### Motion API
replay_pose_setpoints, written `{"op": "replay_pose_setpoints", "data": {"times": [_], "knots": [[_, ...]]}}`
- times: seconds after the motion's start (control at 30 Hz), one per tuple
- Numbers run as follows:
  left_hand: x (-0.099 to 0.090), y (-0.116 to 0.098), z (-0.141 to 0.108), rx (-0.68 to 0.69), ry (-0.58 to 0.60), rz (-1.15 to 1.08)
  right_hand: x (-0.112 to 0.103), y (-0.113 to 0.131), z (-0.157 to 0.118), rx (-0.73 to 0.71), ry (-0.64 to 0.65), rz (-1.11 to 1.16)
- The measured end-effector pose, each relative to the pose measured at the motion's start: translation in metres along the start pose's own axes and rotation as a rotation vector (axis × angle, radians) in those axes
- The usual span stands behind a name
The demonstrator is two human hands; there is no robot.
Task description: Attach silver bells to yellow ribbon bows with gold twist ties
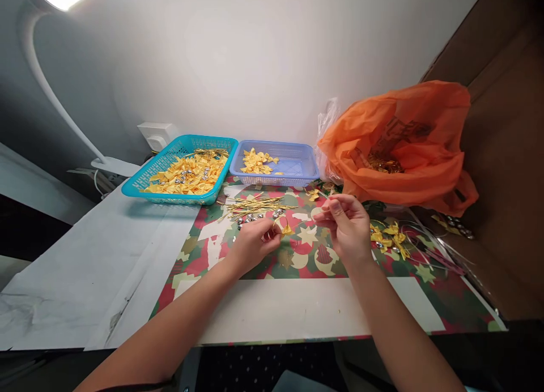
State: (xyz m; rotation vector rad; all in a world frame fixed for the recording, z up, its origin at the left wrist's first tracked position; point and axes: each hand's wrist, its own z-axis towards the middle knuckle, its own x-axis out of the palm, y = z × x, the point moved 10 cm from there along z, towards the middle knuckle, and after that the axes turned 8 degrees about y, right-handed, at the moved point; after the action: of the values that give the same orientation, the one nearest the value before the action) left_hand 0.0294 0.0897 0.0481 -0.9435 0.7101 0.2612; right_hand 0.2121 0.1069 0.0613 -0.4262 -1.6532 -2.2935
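My left hand (255,246) is closed in a pinch on a yellow ribbon bow (288,230) with a thin gold wire looping up from it. To the right, my right hand (349,225) is raised over the table, thumb and fingertips pressed together. Whatever they may pinch is too small to make out. Just beyond my left hand lie a bundle of gold twist ties (257,205) and several silver jingle bells (254,217). Another yellow bow (313,195) rests behind my right hand, and bows with bells (389,239) lie to its right.
A teal basket (211,197) holds many yellow bows and some bells. Beside it stands a blue basket (297,179) with fewer bows. An orange plastic bag (408,188) sits at the back right, near a cardboard wall (505,211). A white lamp (55,92) arches over the left side.
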Motion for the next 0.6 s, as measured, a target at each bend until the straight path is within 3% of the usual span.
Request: {"op": "replay_pose_setpoints", "data": {"times": [0.4, 0.6], "knots": [[0.007, 0.01, 0.001, -0.078, 0.061, -0.07, -0.034, 0.013, 0.01, -0.049, -0.151, 0.144], [0.01, 0.013, 0.002, -0.102, 0.08, -0.105, -0.038, 0.01, 0.012, -0.035, -0.169, 0.176]]}}
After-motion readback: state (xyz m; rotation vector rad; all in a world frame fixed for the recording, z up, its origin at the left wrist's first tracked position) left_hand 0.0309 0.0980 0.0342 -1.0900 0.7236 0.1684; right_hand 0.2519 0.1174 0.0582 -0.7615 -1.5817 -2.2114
